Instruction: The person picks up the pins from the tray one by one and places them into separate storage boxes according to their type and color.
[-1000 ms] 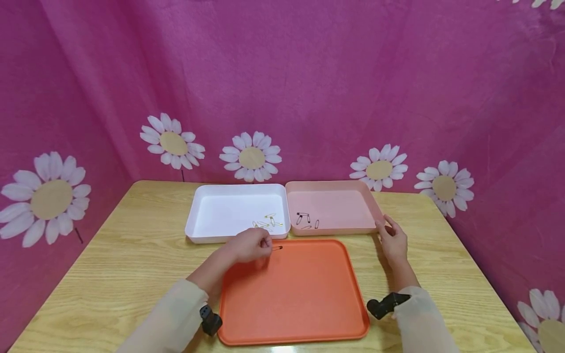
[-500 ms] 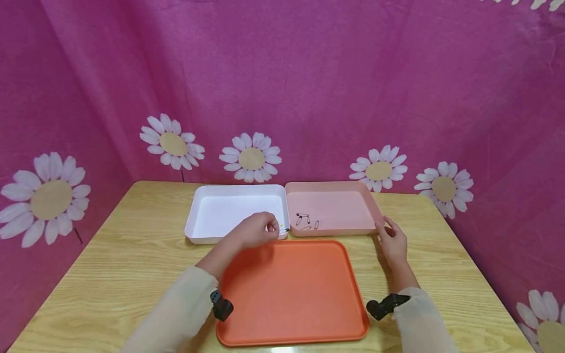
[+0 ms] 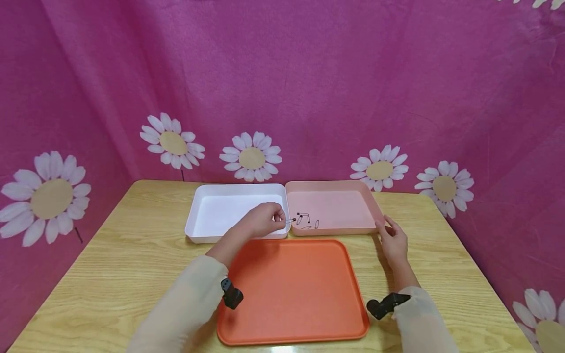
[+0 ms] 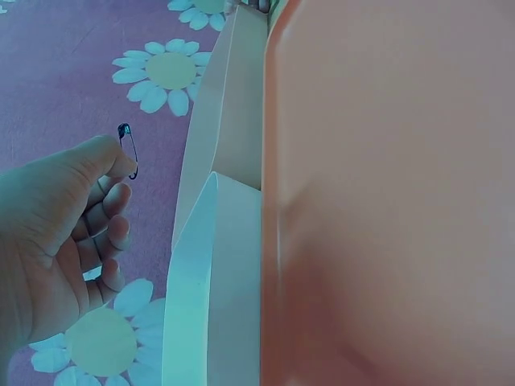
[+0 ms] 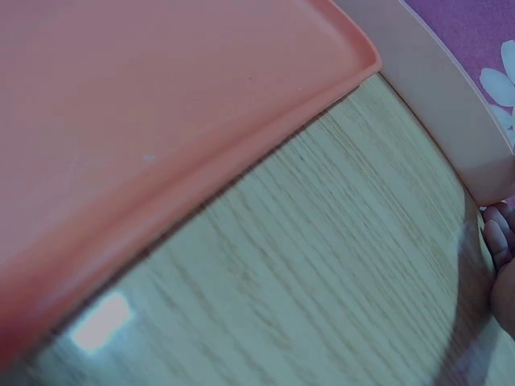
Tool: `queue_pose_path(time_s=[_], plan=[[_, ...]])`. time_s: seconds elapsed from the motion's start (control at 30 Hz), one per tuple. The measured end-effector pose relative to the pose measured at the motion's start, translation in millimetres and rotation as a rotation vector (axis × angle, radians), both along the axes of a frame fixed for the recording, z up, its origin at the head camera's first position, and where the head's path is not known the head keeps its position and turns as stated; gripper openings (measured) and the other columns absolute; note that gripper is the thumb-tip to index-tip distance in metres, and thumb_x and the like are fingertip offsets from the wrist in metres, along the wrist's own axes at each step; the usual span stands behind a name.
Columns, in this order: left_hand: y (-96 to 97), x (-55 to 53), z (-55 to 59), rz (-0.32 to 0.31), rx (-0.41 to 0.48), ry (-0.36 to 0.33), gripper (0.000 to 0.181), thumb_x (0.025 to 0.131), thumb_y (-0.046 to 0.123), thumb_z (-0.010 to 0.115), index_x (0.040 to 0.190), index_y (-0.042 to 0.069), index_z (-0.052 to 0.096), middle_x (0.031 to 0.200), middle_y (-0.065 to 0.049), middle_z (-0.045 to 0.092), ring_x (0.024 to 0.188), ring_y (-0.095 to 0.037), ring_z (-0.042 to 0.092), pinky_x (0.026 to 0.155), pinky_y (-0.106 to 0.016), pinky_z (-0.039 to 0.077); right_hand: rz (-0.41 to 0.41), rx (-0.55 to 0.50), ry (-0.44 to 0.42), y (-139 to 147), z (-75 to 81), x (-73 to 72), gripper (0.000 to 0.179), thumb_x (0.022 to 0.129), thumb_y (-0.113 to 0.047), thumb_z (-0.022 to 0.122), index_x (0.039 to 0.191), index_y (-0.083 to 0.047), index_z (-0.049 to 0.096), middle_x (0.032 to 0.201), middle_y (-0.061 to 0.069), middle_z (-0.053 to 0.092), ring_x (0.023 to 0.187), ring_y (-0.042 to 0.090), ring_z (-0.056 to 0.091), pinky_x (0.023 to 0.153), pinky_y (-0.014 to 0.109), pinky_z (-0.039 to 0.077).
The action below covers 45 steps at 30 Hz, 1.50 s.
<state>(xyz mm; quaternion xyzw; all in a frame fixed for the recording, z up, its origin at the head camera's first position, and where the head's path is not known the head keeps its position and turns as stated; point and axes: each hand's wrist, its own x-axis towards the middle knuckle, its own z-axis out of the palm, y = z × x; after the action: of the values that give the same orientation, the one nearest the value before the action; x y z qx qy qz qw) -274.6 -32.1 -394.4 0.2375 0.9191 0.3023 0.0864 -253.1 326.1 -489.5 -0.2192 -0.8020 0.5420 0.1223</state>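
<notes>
On the desk (image 3: 110,255), toward its far edge, a white tray (image 3: 220,211) sits on the left with a pink tray (image 3: 348,206) touching its right side. The left hand (image 3: 265,220) hangs over the white tray's right near corner, thumb and forefinger pinching a dark safety pin (image 3: 290,220) that points toward the pink tray. More dark pins (image 3: 304,219) lie in the pink tray's near left corner. An orange tray (image 3: 293,289) sits at the desk's near edge. The right hand (image 3: 392,240), fingers relaxed, rests on the desk and touches the pink tray's near right corner.
</notes>
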Motion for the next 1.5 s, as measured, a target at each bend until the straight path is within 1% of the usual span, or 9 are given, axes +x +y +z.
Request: queue_pose_path(time_s=[0.17,0.37,0.6,0.8,0.93,1.1,1.2,1.37,1.5], plan=[[8.4,-6.0,0.9,-0.003,0.019,-0.009,0.003,0.083,0.013,0.06,0.083,0.011,0.062,0.076,0.0,0.056,0.073,-0.014,0.05,0.069,-0.024,0.044,-0.017,0.001,-0.001,1,-0.6,-0.9,0.06,0.09,-0.048,0.053,0.142,-0.019,0.042,0.13,0.012,0.05,0.103,0.007,0.043,0.072,0.007,0.036],[19.0,-11.2,3.6,0.002,0.031,0.037,0.006,0.083,0.012,0.055,0.081,0.01,0.061,0.072,0.002,0.055,0.07,-0.011,0.049,0.068,-0.022,0.042,-0.014,0.003,0.003,1,-1.3,0.0,0.062,0.089,-0.049,0.053,0.142,-0.019,0.042,0.13,0.013,0.05,0.103,0.007,0.044,0.072,0.007,0.036],[33.8,-17.0,5.6,0.081,0.059,-0.034,0.005,0.085,0.015,0.056,0.085,0.011,0.06,0.073,0.001,0.053,0.068,-0.012,0.049,0.061,-0.022,0.041,-0.004,0.001,0.001,2,0.5,2.1,0.062,0.09,-0.049,0.052,0.143,-0.018,0.04,0.128,0.014,0.05,0.097,0.006,0.045,0.07,0.006,0.037],[44.5,-21.1,6.2,0.119,0.072,-0.04,0.007,0.085,0.016,0.057,0.085,0.012,0.062,0.072,0.002,0.053,0.068,-0.012,0.049,0.06,-0.022,0.041,-0.01,0.004,-0.004,1,1.3,3.3,0.063,0.09,-0.05,0.052,0.143,-0.019,0.04,0.13,0.014,0.05,0.101,0.01,0.045,0.07,0.006,0.037],[47.8,-21.9,6.5,0.144,0.09,-0.06,0.007,0.086,0.016,0.057,0.084,0.012,0.061,0.072,0.002,0.052,0.068,-0.012,0.049,0.06,-0.023,0.04,-0.013,0.018,0.004,0,1.1,4.3,0.062,0.09,-0.049,0.052,0.142,-0.018,0.041,0.126,0.014,0.052,0.093,0.005,0.045,0.066,0.005,0.037],[51.0,-22.9,3.2,0.159,0.091,-0.074,0.009,0.087,0.016,0.056,0.083,0.011,0.062,0.072,0.002,0.052,0.069,-0.012,0.049,0.063,-0.024,0.04,-0.012,0.027,0.006,0,-0.8,3.3,0.062,0.09,-0.048,0.053,0.142,-0.018,0.041,0.124,0.014,0.053,0.089,0.004,0.045,0.065,0.006,0.038],[53.1,-23.0,1.1,0.168,0.079,-0.074,0.014,0.089,0.02,0.057,0.093,0.009,0.065,0.077,0.001,0.055,0.073,-0.013,0.051,0.067,-0.025,0.043,-0.006,0.021,-0.001,0,-2.1,2.2,0.063,0.09,-0.05,0.052,0.143,-0.018,0.04,0.126,0.014,0.051,0.093,0.007,0.045,0.066,0.006,0.038],[55.7,-22.5,-1.3,0.188,0.072,-0.11,0.038,0.091,0.031,0.059,0.121,0.009,0.057,0.092,-0.003,0.059,0.081,-0.016,0.054,0.076,-0.029,0.049,0.003,0.008,-0.011,1,-3.2,0.3,0.065,0.09,-0.052,0.05,0.144,-0.019,0.038,0.13,0.015,0.049,0.102,0.014,0.045,0.067,0.006,0.037],[53.8,-22.5,-2.4,0.208,0.072,-0.123,0.042,0.091,0.036,0.059,0.125,0.012,0.054,0.094,-0.003,0.059,0.083,-0.017,0.055,0.077,-0.029,0.05,0.001,0.011,-0.01,0,-2.7,-0.4,0.064,0.09,-0.051,0.051,0.143,-0.019,0.039,0.132,0.015,0.049,0.105,0.015,0.044,0.068,0.006,0.037]])
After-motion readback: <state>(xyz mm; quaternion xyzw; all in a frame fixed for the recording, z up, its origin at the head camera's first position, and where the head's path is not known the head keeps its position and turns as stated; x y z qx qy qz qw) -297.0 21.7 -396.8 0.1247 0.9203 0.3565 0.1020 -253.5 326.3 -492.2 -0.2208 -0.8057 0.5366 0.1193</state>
